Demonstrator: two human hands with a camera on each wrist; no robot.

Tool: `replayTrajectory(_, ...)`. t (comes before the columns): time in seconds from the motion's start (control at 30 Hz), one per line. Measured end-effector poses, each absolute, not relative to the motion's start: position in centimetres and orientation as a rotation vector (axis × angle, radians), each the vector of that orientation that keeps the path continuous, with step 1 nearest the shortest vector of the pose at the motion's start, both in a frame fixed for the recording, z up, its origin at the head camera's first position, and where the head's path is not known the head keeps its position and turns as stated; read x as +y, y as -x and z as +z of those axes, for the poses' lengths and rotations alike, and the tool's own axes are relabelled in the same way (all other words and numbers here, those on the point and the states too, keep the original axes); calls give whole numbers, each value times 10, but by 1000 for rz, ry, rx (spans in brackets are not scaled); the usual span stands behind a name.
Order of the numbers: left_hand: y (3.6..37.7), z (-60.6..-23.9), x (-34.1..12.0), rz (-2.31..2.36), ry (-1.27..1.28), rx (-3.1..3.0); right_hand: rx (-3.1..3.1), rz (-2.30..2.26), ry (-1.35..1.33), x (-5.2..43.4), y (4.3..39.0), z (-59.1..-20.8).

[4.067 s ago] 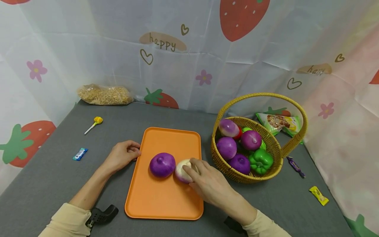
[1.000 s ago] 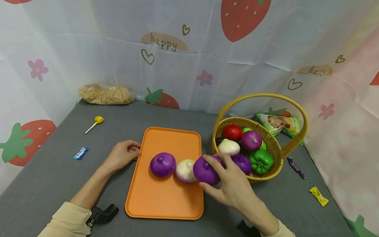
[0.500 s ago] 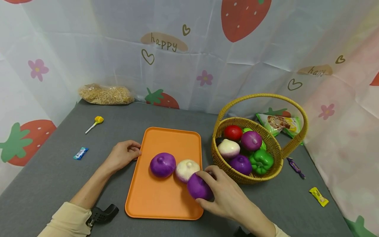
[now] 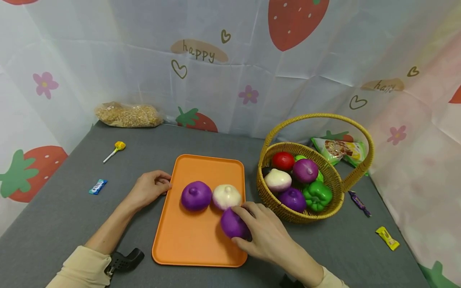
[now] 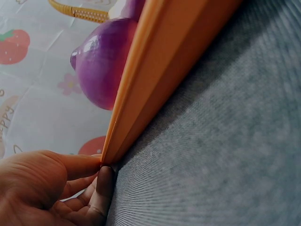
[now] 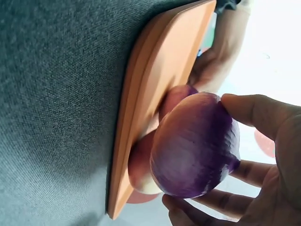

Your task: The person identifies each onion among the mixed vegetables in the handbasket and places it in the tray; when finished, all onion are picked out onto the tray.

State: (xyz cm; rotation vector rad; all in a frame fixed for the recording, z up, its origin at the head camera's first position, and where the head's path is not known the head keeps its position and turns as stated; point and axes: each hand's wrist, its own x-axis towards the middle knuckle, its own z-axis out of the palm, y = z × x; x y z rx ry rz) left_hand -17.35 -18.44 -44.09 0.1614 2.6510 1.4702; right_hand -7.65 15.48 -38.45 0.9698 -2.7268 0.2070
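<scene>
An orange tray (image 4: 187,244) lies on the grey table. On it sit a purple onion (image 4: 196,195) and a white onion (image 4: 226,196), side by side. My right hand (image 4: 248,230) grips a second purple onion (image 4: 231,224) at the tray's right side, just in front of the white one; in the right wrist view my fingers curl round this purple onion (image 6: 195,146) beside the tray rim (image 6: 155,94). My left hand (image 4: 149,188) holds the tray's left rim; its fingertips (image 5: 89,165) pinch the tray edge (image 5: 155,80) in the left wrist view.
A wicker basket (image 4: 273,200) right of the tray holds a tomato (image 4: 283,160), a white onion, two purple onions and a green pepper (image 4: 317,195). Around lie snack bags (image 4: 127,115), a lollipop (image 4: 115,150) and wrapped candies (image 4: 387,237).
My right hand carried a purple onion from the basket down onto the tray's right side. The two onions on the tray shifted slightly back. The left hand stayed put.
</scene>
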Motion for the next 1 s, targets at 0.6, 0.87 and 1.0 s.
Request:
replayTrajectory(0.6,173,-440,-184,1467,-156,2654,-2742,270,-1044,140,86,-397)
replayTrajectory(0.87,173,-439,-184,1471,-160,2651,-2655,232,-1062,138,89,-400)
replayTrajectory(1.0,173,-439,-184,1469,-158,2653,-2631,238,-1056,138,91,-400)
